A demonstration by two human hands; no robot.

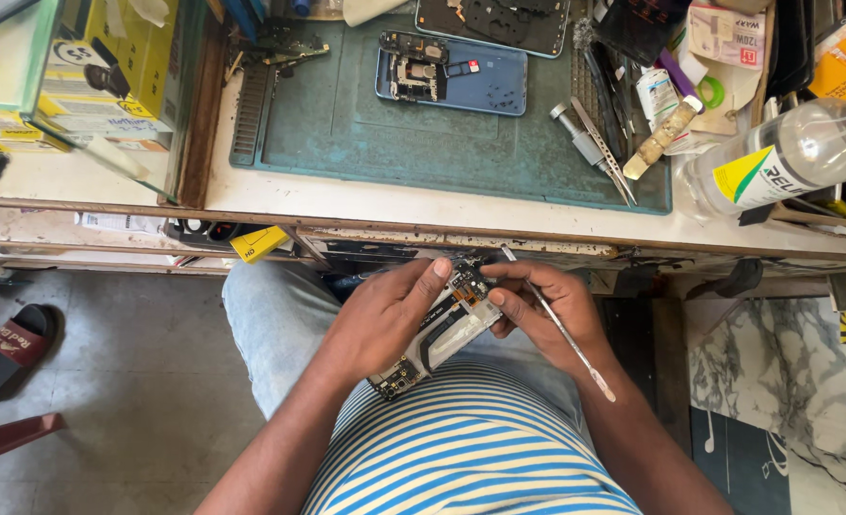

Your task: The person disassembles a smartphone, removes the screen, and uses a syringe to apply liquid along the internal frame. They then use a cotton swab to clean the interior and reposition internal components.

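Over my lap I hold an opened phone (442, 329) with its back off, the circuit board and white inner frame showing. My left hand (385, 319) grips its left side, thumb pressed near the top of the board. My right hand (547, 305) supports the phone's right edge with its fingertips and also holds a thin metal pry tool (561, 329), which runs diagonally across the palm. Both hands sit just below the front edge of the workbench (442, 215).
On the bench a green work mat (394, 133) carries a second opened blue phone (452, 76). Tweezers and a screwdriver (599, 148) lie at its right, beside small bottles and a clear plastic bottle (785, 157). Yellow boxes (108, 72) stand at left. A sandal (13, 348) lies on the floor.
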